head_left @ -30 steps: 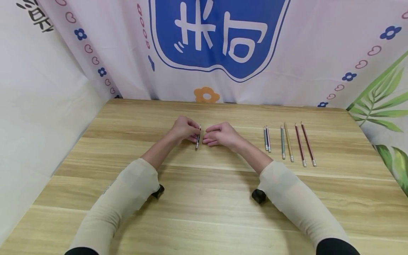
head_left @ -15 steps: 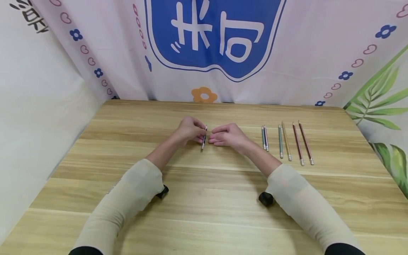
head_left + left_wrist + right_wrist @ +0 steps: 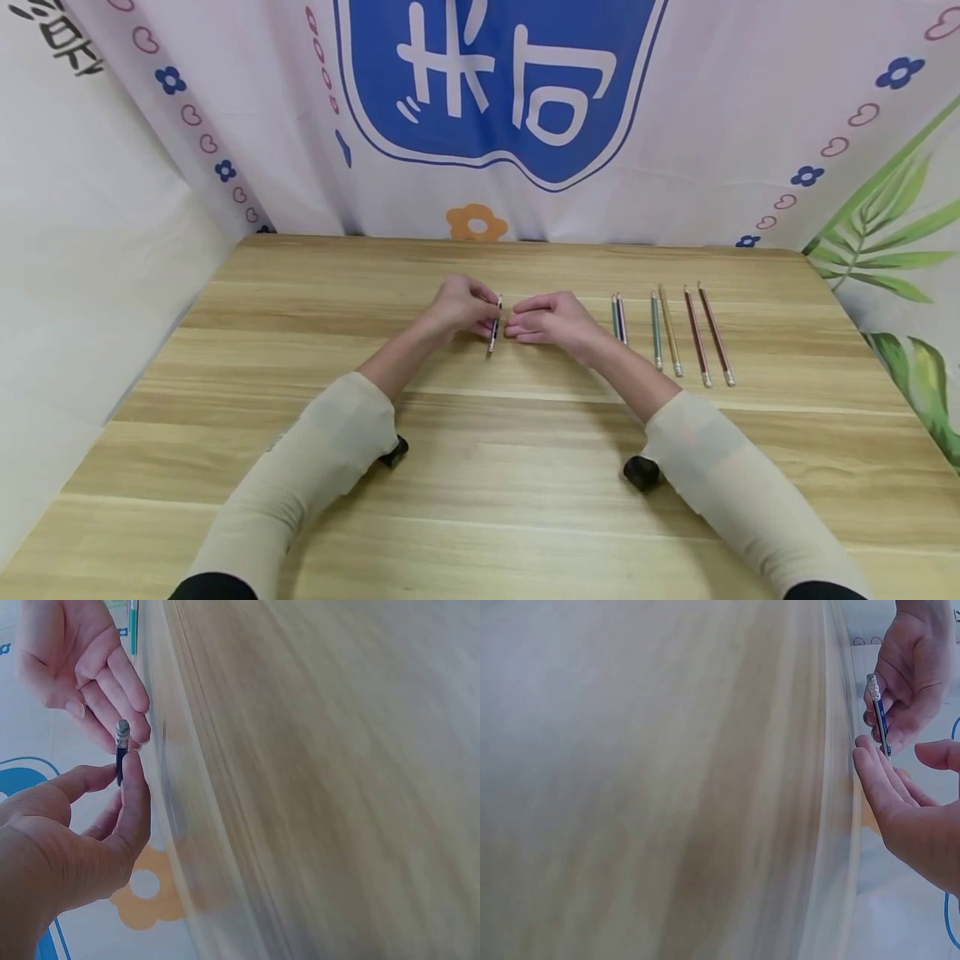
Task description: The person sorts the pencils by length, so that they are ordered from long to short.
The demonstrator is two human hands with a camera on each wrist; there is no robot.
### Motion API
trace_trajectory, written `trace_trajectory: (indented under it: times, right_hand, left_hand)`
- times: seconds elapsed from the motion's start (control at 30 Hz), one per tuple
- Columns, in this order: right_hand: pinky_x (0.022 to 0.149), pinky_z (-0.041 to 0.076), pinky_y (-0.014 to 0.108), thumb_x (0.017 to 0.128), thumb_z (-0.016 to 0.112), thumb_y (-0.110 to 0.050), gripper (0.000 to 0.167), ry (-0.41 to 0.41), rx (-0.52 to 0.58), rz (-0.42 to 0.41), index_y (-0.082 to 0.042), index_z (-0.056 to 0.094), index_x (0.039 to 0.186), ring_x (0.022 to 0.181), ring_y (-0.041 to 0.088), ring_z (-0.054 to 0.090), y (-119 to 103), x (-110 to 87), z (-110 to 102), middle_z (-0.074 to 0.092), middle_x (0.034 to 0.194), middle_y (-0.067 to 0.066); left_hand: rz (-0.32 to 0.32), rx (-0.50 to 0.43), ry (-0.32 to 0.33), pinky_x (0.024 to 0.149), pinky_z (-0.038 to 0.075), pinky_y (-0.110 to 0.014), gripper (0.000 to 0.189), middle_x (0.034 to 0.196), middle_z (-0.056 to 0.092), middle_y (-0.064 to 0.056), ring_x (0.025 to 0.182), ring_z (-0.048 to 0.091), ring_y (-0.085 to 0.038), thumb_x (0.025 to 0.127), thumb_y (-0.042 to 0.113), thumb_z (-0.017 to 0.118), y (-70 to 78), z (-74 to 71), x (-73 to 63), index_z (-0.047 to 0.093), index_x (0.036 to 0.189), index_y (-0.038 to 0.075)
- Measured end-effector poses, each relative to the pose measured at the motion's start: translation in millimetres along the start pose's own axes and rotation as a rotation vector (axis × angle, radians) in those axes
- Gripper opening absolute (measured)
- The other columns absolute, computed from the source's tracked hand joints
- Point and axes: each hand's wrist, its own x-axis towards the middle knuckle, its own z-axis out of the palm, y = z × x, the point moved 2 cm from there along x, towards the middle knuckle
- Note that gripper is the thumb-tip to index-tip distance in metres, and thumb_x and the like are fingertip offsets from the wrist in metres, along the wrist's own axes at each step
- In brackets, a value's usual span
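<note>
My left hand [image 3: 467, 307] pinches a short dark pencil [image 3: 494, 329] between thumb and fingers, near the middle of the table. In the left wrist view the eraser end of that pencil [image 3: 121, 735] sticks out from the fingertips. Just to its right, my right hand [image 3: 553, 321] has its fingers extended towards the pencil and holds nothing. From the right wrist view, its fingertips [image 3: 866, 750] lie close to the pencil's lower end; whether they touch it I cannot tell.
Right of my hands, several pencils lie side by side on the wooden table [image 3: 480, 467]: two short dark ones [image 3: 619, 318], a green pencil [image 3: 656, 329], a yellow pencil [image 3: 671, 329] and two longer red pencils [image 3: 697, 333]. A printed curtain [image 3: 300, 150] hangs behind the table.
Both hands have shifted to the right together, the left one carrying the pencil, towards the row of pencils. The whole head view has also turned slightly.
</note>
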Motion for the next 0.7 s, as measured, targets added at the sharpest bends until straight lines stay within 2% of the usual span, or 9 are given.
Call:
trace_trajectory:
  times: [0.7]
  right_hand:
    - [0.103,0.057,0.037,0.102,0.053,0.008,0.044,0.051,0.002,-0.018,0.020,0.043,0.143,0.127,0.046,0.059,4,-15.1,-19,0.056,0.136,0.039]
  left_hand:
    - [0.038,-0.039,-0.049,0.072,0.068,-0.035,0.024,0.087,0.070,-0.020,0.065,0.068,-0.021,0.091,-0.008,0.072,8.3,29.4,5.1,0.065,0.114,-0.009]
